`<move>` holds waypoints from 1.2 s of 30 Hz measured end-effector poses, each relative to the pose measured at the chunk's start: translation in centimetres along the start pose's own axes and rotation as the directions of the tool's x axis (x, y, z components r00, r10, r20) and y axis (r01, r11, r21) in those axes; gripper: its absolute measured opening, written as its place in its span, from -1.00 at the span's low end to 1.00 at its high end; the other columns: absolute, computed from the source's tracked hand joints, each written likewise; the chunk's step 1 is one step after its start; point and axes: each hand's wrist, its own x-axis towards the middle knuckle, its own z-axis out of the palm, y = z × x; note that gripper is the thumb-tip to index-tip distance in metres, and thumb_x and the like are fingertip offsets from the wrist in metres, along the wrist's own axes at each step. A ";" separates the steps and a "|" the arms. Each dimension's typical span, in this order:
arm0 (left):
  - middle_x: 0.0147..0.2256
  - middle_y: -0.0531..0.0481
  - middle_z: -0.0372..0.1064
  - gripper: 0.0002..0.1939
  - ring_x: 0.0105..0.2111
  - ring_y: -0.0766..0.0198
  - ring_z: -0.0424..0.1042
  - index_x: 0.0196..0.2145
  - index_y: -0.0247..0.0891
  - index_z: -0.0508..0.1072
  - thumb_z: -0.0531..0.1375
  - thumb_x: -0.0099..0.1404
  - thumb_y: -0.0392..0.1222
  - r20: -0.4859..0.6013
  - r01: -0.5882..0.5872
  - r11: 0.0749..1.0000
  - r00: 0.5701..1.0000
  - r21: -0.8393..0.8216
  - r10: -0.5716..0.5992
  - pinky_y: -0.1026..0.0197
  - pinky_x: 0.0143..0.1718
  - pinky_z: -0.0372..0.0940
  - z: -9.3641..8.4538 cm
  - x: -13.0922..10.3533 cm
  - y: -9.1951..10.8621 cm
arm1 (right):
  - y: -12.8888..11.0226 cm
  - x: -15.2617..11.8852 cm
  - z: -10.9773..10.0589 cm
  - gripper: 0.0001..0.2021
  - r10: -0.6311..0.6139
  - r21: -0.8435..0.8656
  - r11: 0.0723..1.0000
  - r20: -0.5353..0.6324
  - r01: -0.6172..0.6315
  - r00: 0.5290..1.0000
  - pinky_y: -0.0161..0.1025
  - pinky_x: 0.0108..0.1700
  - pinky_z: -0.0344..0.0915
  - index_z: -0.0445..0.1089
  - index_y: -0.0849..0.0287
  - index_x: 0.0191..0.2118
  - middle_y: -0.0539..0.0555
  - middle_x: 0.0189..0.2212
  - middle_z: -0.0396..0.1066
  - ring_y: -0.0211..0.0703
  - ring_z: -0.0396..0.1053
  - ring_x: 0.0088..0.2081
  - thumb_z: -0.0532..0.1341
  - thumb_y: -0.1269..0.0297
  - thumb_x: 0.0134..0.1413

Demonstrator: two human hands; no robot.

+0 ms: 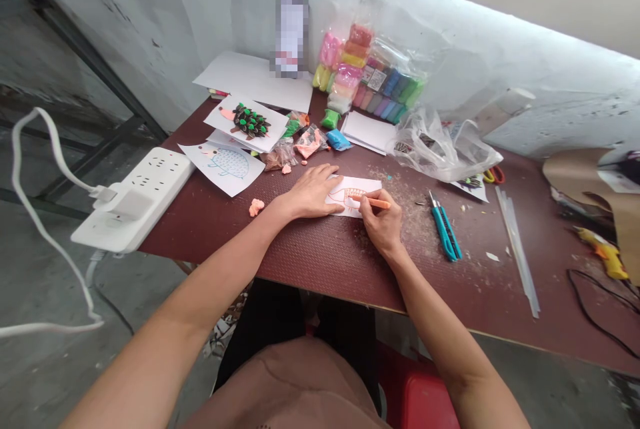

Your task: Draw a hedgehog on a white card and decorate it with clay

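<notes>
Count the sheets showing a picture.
4 visible: the green-dotted picture and, nearer the person, the blue drawing, left of the left hand; the orange drawing under the pen in the right hand; and a partly covered picture by the plastic bag. More may be hidden.

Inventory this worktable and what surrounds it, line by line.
Table: one, dark red-brown, centre
Drawing sheet: one, white with orange lines, table front
Pen: one, orange, over the drawing sheet
Picture cards: at least three, white, two left, one right
Loose lumps: several, pink-orange, left
Wrapped packs: several, multicoloured, against the wall
Small packets: several, including green and blue, behind the drawing sheet
Plastic bag: one, see-through, back right
Knife: one, teal, right
Sticks: several, translucent, right
Glue gun: one, yellow, far right
Power strip: one, white, left edge
Stool: one, red, below
Left hand: one, bare, on the drawing sheet
Right hand: one, bare, holding the pen
</notes>
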 end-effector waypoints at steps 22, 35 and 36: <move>0.47 -0.31 0.01 -0.25 0.46 -0.16 -0.01 0.36 -0.29 0.29 0.23 0.34 0.15 0.011 0.008 1.000 1.000 0.022 -0.009 -0.14 0.43 -0.03 0.0 0.0 0.0 | -0.2 0.1 -0.1 -0.78 -0.011 -0.023 1.000 -0.008 0.011 1.000 -0.28 -0.48 0.16 0.31 0.09 -0.48 -0.02 -0.56 0.42 -0.25 0.22 -0.55 0.22 0.16 0.15; 0.47 -0.30 0.01 -0.24 0.46 -0.17 -0.01 0.36 -0.28 0.29 0.23 0.35 0.16 0.013 0.007 1.000 1.000 0.026 -0.007 -0.15 0.43 -0.03 0.0 0.0 0.0 | -0.1 0.1 -0.2 -0.79 0.005 -0.060 0.998 -0.096 -0.011 0.995 -0.27 -0.46 0.17 0.31 0.09 -0.50 -0.05 -0.58 0.36 -0.26 0.23 -0.55 0.20 0.21 0.13; 0.47 -0.31 0.01 -0.24 0.46 -0.17 -0.01 0.36 -0.28 0.29 0.23 0.35 0.16 0.013 0.005 1.000 1.000 0.027 -0.006 -0.16 0.43 -0.03 0.0 0.0 0.0 | -0.1 0.2 -0.2 -0.79 0.004 -0.060 0.998 -0.088 -0.009 0.996 -0.27 -0.46 0.17 0.31 0.09 -0.50 -0.05 -0.58 0.36 -0.26 0.23 -0.55 0.20 0.21 0.14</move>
